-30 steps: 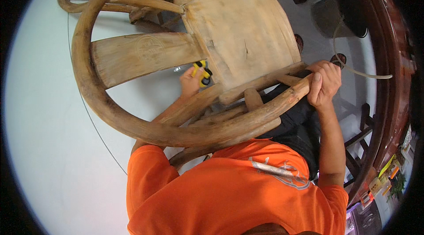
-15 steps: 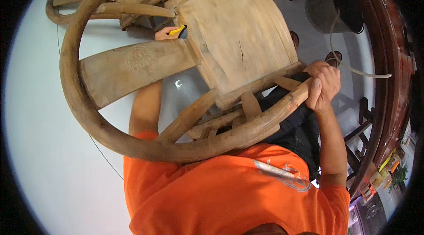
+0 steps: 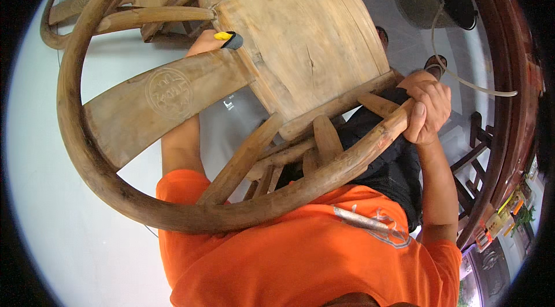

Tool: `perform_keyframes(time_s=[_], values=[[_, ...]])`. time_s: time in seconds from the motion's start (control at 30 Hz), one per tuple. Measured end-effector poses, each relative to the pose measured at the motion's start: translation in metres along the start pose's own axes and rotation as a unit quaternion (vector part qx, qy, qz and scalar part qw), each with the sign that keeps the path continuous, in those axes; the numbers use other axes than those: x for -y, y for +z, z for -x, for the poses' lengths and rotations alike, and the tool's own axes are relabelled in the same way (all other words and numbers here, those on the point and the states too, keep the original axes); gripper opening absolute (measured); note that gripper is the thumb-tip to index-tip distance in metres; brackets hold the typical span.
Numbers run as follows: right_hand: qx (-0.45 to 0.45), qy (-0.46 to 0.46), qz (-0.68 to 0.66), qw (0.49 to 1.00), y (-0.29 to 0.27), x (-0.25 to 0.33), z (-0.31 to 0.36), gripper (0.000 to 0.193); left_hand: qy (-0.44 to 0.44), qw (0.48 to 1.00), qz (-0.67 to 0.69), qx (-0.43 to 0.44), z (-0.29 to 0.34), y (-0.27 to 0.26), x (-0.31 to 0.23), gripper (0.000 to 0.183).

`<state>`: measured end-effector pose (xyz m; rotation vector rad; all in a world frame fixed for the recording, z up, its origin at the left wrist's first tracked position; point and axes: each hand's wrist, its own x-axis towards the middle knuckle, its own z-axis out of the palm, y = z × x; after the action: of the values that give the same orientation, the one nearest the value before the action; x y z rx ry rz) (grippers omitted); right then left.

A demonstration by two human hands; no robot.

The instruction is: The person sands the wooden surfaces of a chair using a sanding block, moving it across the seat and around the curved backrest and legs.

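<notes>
Right hand [image 3: 428, 109] clasping the curved rail [image 3: 324, 183], left hand [image 3: 203, 43] closed around a yellow-and-black tool [image 3: 232, 40] at the rear edge of the seat [image 3: 300, 35], a person in orange [image 3: 300, 249] tends the wooden chair [image 3: 214, 79] before them, apparently mid-job, though what's finished or left I can't tell.

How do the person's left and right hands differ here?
The left hand grips a small yellow-and-dark tool; the right hand wraps the end of the curved chair rail. The left hand, beyond the carved back panel, is partly hidden; the right hand shows more fully. Both are bare.
</notes>
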<state>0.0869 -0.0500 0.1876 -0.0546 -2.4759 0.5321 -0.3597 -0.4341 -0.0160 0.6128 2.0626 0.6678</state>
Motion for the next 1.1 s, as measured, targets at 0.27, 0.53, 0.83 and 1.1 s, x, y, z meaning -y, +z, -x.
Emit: perform_keyframes(time_s=[0.27, 0.53, 0.83, 1.1], values=[[-0.003, 0.008, 0.018, 1.0, -0.004, -0.006, 0.008, 0.022, -0.016, 0.992, 0.048, -0.115, 0.013, 0.023, -0.015, 0.048], [-0.03, 0.0, 0.038, 0.999, -0.005, -0.009, 0.008, 0.02, 0.01, 0.935, 0.232, -0.269, 0.024, 0.06, -0.036, 0.044], [-0.006, 0.008, 0.019, 1.0, -0.006, -0.004, 0.01, 0.023, 0.037, 0.89, 0.317, -0.324, -0.003, 0.065, -0.01, 0.039], [-0.001, 0.021, 0.027, 0.999, -0.002, -0.004, 0.012, 0.025, 0.027, 0.865, 0.344, -0.366, 0.022, 0.129, -0.008, 0.034]])
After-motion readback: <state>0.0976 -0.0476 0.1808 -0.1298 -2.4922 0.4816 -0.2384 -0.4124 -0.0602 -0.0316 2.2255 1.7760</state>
